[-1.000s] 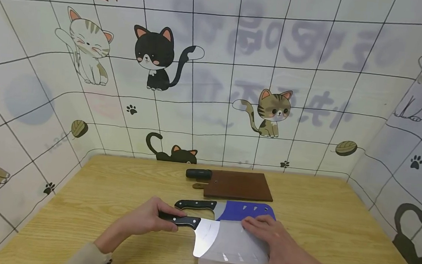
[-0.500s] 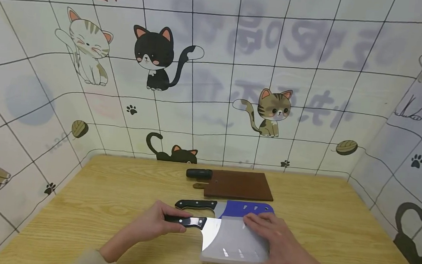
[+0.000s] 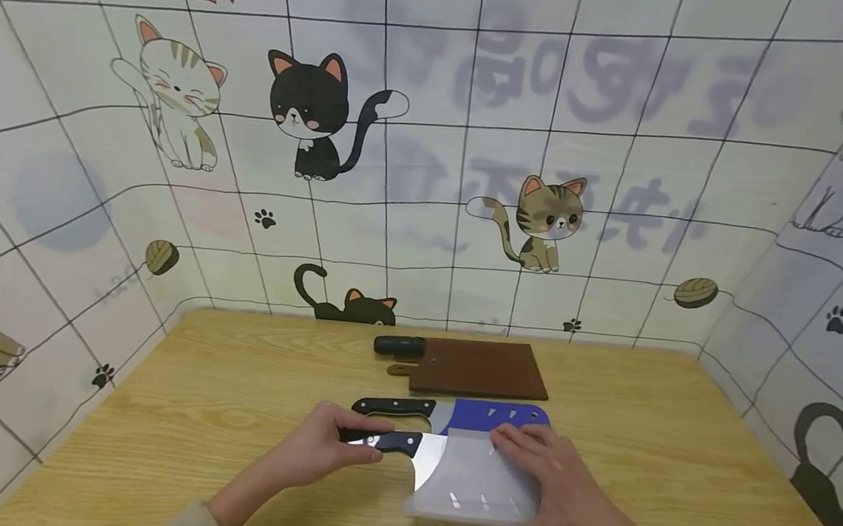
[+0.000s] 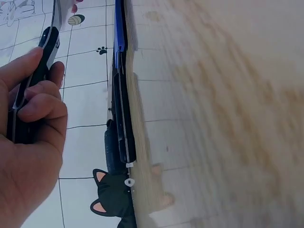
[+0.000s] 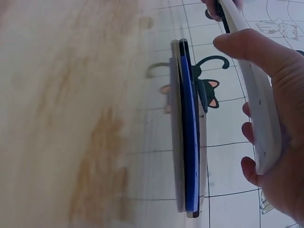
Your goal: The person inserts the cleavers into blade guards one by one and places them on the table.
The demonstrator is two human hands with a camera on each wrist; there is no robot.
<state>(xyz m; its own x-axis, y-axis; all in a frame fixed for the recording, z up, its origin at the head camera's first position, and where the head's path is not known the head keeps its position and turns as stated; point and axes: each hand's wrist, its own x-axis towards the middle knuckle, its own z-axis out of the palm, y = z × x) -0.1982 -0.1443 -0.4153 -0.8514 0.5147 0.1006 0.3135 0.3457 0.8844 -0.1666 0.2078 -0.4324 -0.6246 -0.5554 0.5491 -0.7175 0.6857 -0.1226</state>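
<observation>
The left hand [image 3: 315, 446] grips the black handle of the cleaver [image 3: 394, 442]; the right hand [image 3: 559, 492] clamps the grey sheath [image 3: 473, 489] around its blade, both low over the table [image 3: 231, 380].

I could read no text anywhere; the large grey characters on the tiled wall [image 3: 558, 83] behind my table were mirrored and too blurred to make out.

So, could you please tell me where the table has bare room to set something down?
The wooden table is bare right of the cutting board and blue-sheathed cleaver, and left of them out to the wall. The middle is crowded: the left hand and right hand hold a cleaver and white sheath.
</observation>
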